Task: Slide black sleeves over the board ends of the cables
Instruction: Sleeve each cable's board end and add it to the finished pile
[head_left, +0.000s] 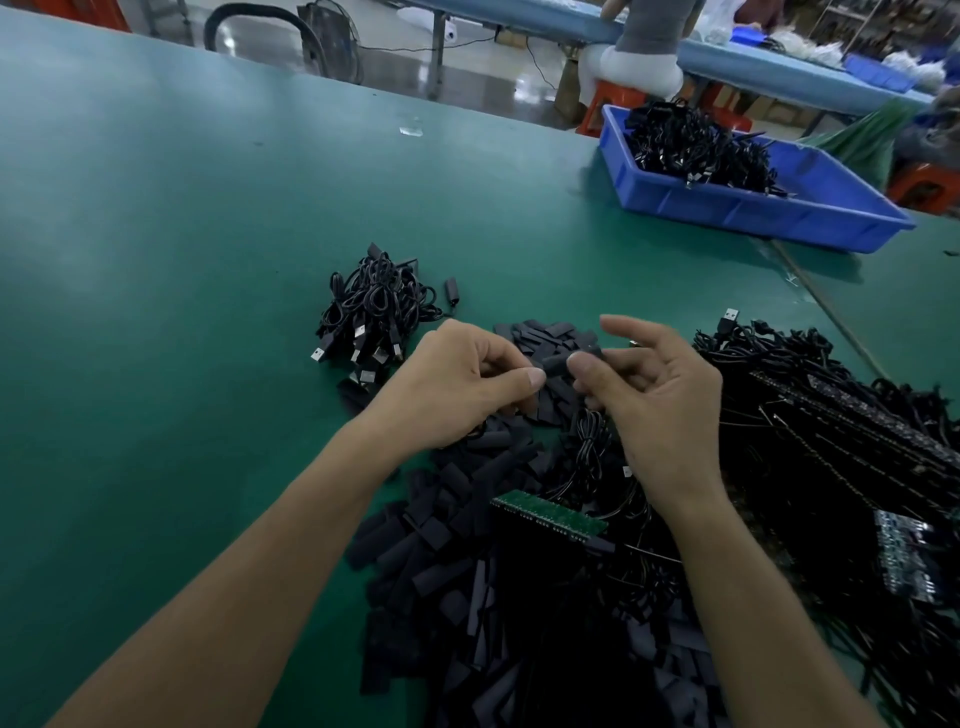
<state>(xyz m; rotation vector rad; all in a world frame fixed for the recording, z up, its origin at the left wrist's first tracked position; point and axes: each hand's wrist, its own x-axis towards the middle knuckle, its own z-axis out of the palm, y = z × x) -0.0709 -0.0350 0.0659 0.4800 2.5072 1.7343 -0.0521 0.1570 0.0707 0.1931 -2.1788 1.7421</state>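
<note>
My left hand (462, 384) pinches one end of a short black sleeve (556, 364) between thumb and fingers. My right hand (649, 395) pinches the other end, where a cable's end meets the sleeve; its index finger sticks out straight. A thin black cable (592, 441) hangs from under my right hand down to the table. Both hands hover above a heap of loose black sleeves (467, 545). The cable's board end is hidden inside the sleeve and my fingers.
A bundle of coiled USB cables (371, 312) lies left of my hands. A tangle of cables with dark boards (841, 441) fills the right side. A green board strip (550, 517) lies near my right wrist. A blue bin (753, 208) of cables stands at the back right on the green table (182, 260).
</note>
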